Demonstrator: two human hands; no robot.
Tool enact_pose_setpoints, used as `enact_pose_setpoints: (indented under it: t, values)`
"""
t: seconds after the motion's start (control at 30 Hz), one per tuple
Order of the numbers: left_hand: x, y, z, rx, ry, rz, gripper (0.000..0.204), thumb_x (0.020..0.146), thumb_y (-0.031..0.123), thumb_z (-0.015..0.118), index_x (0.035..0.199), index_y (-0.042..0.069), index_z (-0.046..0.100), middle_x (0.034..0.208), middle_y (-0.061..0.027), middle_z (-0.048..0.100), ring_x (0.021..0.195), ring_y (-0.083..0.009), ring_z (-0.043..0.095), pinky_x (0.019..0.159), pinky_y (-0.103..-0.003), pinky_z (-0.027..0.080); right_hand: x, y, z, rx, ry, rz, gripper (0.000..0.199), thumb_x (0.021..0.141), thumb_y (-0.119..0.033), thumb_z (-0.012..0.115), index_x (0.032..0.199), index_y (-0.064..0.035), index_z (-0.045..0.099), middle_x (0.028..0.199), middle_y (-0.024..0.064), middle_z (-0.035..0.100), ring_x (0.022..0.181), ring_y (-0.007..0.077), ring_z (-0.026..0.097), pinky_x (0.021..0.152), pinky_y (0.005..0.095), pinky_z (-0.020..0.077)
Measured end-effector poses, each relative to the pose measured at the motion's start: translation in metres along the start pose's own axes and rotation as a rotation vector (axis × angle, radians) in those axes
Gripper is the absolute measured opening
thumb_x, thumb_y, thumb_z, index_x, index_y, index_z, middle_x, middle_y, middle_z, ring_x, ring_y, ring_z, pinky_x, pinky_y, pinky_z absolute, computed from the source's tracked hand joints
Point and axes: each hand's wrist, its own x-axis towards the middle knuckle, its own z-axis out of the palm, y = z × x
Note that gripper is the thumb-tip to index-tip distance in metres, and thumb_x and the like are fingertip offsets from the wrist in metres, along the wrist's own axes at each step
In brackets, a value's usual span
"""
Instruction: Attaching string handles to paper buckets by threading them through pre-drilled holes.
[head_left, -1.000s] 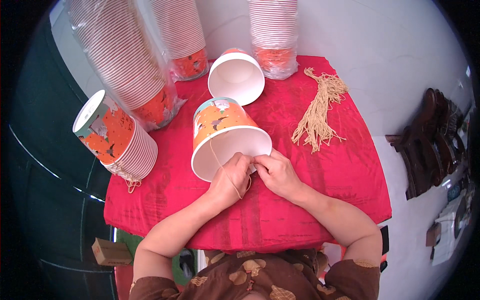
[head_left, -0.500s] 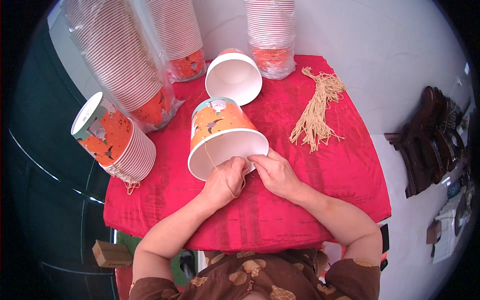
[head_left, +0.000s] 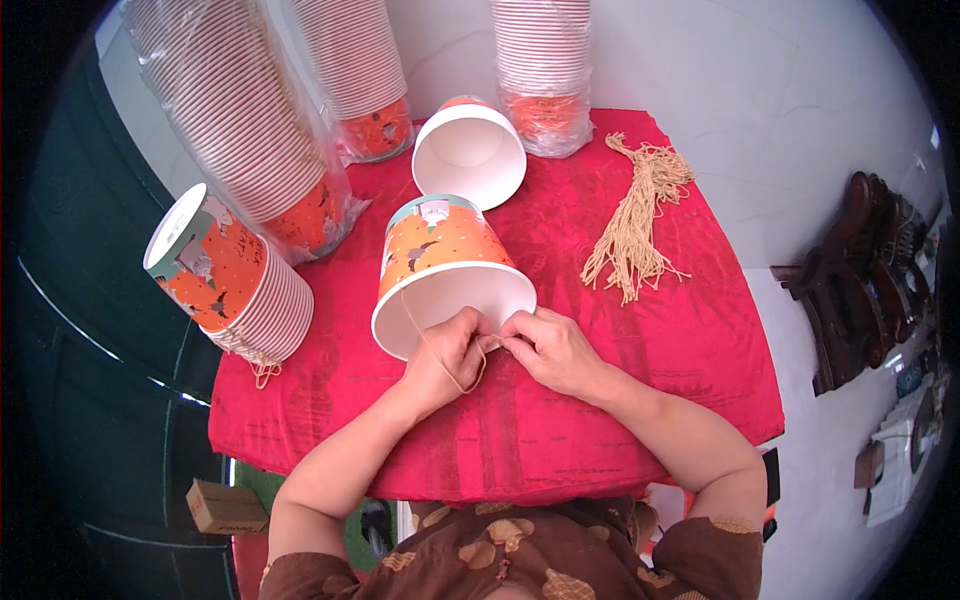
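Sleeves of nested paper cups in clear plastic wrap stand beyond the hands: a tall sleeve [head_left: 235, 120] far up and left of the left hand, a second sleeve [head_left: 360, 75] beside it, a third sleeve [head_left: 545, 70] straight up from the right hand. All are white-ribbed, with orange printed bottoms at the table end.

Unwrapped stack of orange cups [head_left: 225, 275] lies on its side well left of the left hand, thin string loops hanging beneath it.

Orange paper bucket [head_left: 445, 265] lies tipped, white mouth facing the person, rim touching both hands. Left hand [head_left: 450, 355] is closed on the near rim, pinching a tan string [head_left: 440, 345] that runs up the rim to the left and loops under the fingers. Right hand [head_left: 550, 350] sits just beside it, fingertips narrowed to a pinch on the same string at the rim. Whether the string passes through a hole cannot be told.

White-lined empty bucket [head_left: 468, 155] lies just beyond the held one, mouth also toward the person. Bundle of tan strings [head_left: 640, 215] rests up and right of the right hand, well apart. Red cloth [head_left: 620, 400] covers the table. Small cardboard box [head_left: 225, 507] sits on the floor, down and left of the left forearm.
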Motion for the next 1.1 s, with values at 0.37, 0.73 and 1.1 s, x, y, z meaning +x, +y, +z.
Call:
enact_pose_setpoints:
  t: [0.37,0.73,1.1]
  values:
    - [0.005,-0.001,-0.006,-0.254,0.007,-0.286,0.009,0.087,0.007,0.060,0.086,-0.001,0.058,0.074,-0.0167,0.064,0.070,-0.0281,0.065,0.064,-0.038,0.051,-0.005,-0.017,-0.003,-0.327,-0.032,-0.165,0.010,0.080,-0.009,0.065,0.079,-0.0022,0.058,0.074,0.0158,0.059,0.068,0.0316,0.063,0.057,0.0401,0.0513]
    - [0.008,-0.007,-0.012,-0.174,0.066,-0.268,0.010,0.085,0.007,0.055,0.086,-0.003,0.058,0.075,-0.0208,0.064,0.073,-0.0341,0.066,0.066,-0.041,0.051,-0.001,-0.030,-0.004,-0.469,0.029,-0.427,0.008,0.070,-0.004,0.064,0.071,-0.0016,0.057,0.106,0.0143,0.060,0.084,0.0255,0.058,0.062,0.0346,0.0522]
    - [0.010,-0.006,-0.025,-0.363,-0.109,-0.315,0.020,0.087,0.014,0.059,0.080,-0.004,0.062,0.071,-0.0115,0.063,0.069,-0.0189,0.061,0.063,-0.034,0.049,0.001,-0.017,-0.005,-0.435,-0.009,-0.365,0.008,0.070,-0.002,0.066,0.069,0.0002,0.058,0.107,0.0140,0.062,0.087,0.0273,0.058,0.069,0.0365,0.0530]
